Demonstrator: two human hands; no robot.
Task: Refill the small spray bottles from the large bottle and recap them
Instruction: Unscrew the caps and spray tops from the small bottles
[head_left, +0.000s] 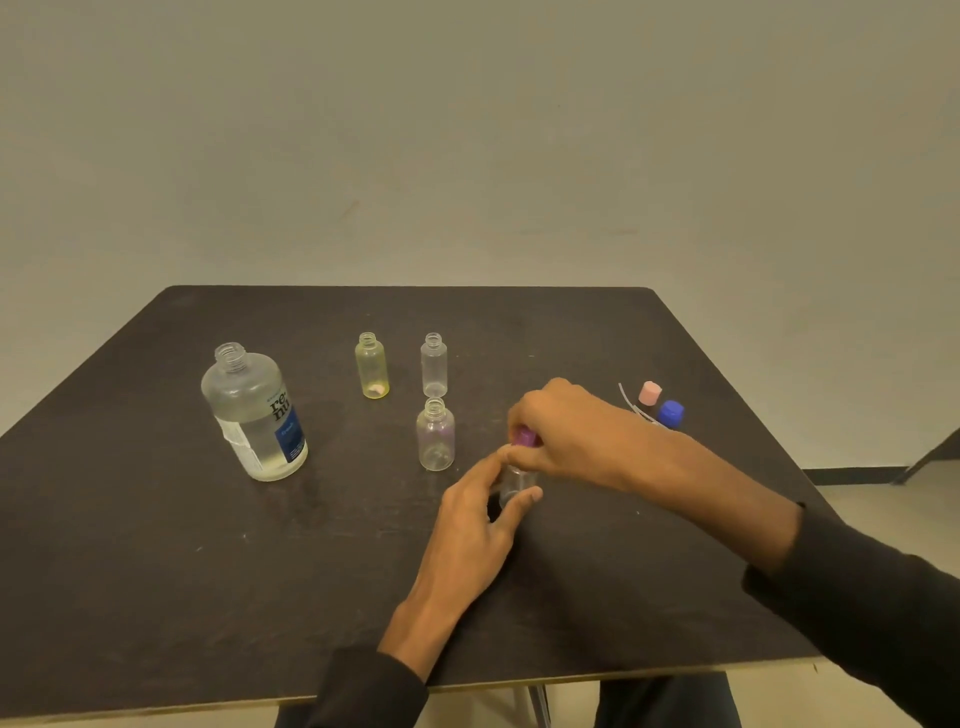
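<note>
Gripping purple spray cap from above with right hand, fingers curled round it; steadying small clear bottle beneath with left hand, thumb and fingers pinching its body. Bottle upright on worktop, near the front edge, mostly hidden by fingers; fill level not readable. Cannot tell whether cap is going on or coming off.

Handling, as judged: thin clear plastic, very light, likely to tip or spin if not held low on the body; squeezable, so light pinch only. Cap small, ribbing not discernible; best taken at its sides.

Just left: uncapped clear bottle with faint purple tint. Behind it, uncapped clear bottle and uncapped yellowish bottle, all apparently near empty. Far left: large bottle, open neck, partly full, heavier; best held round the waist when pouring. Right: pink cap and blue cap lying together, dip tubes showing.
</note>
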